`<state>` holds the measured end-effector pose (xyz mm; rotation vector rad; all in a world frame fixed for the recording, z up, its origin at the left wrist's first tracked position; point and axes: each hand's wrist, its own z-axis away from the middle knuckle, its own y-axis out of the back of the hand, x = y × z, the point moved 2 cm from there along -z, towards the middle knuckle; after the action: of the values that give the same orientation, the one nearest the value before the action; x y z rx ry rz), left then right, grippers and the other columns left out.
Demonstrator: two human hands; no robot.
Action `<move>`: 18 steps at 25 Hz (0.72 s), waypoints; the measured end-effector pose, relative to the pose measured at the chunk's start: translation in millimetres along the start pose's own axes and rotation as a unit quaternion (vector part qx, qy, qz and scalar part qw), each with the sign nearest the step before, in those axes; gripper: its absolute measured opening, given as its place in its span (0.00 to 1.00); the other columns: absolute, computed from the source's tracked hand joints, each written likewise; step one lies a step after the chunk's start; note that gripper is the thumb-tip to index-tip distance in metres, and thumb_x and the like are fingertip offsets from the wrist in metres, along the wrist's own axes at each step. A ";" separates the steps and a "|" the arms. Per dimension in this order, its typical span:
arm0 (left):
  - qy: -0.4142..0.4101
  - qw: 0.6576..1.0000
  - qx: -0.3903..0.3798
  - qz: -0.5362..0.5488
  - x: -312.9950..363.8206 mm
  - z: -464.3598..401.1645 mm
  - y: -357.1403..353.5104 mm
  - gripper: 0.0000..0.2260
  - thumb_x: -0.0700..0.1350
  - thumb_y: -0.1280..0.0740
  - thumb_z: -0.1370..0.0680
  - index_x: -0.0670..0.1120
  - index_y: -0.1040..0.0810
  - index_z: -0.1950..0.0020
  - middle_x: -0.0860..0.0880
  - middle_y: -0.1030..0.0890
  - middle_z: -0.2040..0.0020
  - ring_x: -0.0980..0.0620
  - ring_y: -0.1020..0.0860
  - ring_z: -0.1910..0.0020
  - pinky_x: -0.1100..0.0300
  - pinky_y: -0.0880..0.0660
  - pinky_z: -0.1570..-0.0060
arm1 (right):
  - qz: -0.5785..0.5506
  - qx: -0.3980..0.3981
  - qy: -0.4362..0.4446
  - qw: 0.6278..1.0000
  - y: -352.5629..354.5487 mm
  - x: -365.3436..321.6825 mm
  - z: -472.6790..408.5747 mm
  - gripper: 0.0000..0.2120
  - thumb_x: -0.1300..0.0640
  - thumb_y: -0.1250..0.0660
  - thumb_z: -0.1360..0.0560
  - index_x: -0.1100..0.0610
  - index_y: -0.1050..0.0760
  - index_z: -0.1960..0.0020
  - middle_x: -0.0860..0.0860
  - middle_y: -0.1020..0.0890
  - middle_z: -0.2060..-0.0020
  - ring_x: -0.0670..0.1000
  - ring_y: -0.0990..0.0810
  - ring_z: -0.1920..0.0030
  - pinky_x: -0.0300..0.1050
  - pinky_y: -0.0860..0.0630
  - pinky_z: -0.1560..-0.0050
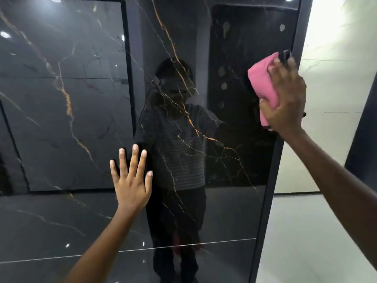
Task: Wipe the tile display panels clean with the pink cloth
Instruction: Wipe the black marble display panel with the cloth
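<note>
A tall glossy black tile panel [81,119] with gold and white veins fills most of the head view and stands upright in front of me. My right hand [285,99] presses a folded pink cloth [263,84] against the panel near its upper right edge; the fingers lie over the cloth and the thumb is under it. My left hand [131,180] lies flat on the panel lower down at the centre, fingers spread and straight. A person's reflection shows in the shiny surface.
A dark metal frame [273,180] runs down the panel's right edge. Beyond it stands a pale cream tile panel [336,78], with a light floor [316,242] below. A horizontal joint line crosses the black panel low down.
</note>
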<state>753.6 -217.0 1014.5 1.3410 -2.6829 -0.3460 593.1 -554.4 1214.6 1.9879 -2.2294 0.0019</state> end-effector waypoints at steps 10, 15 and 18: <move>0.027 0.998 -0.010 0.056 2.0 8.8 9.1 0.26 0.50 0.47 0.19 0.49 0.47 0.21 0.56 0.56 0.20 0.50 0.58 0.21 0.47 0.63 0.25 | -0.043 -0.246 0.408 0.878 -49.9 -173.9 241.6 0.39 0.54 0.28 0.36 0.53 0.34 0.26 0.50 0.31 0.27 0.51 0.46 0.22 0.50 0.58 0.22; -0.001 0.998 -0.055 0.033 0.4 87.7 -10.5 0.24 0.54 0.54 0.16 0.54 0.54 0.20 0.55 0.56 0.20 0.48 0.58 0.21 0.45 0.61 0.25 | -0.002 -0.068 0.072 0.995 -7.0 -24.7 101.4 0.35 0.55 0.32 0.34 0.57 0.35 0.27 0.59 0.30 0.29 0.61 0.38 0.26 0.57 0.42 0.27; -0.015 1.000 -0.020 0.001 -5.3 94.2 -26.6 0.24 0.54 0.54 0.16 0.51 0.51 0.20 0.52 0.53 0.20 0.46 0.56 0.21 0.44 0.59 0.25 | 0.008 -0.040 -0.040 0.998 -20.5 -24.5 158.0 0.35 0.56 0.33 0.32 0.59 0.36 0.27 0.60 0.33 0.28 0.63 0.39 0.27 0.58 0.38 0.32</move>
<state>757.6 -214.2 916.5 1.3321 -2.6863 -0.4202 598.0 -549.1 1053.5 1.9622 -2.2548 -0.1649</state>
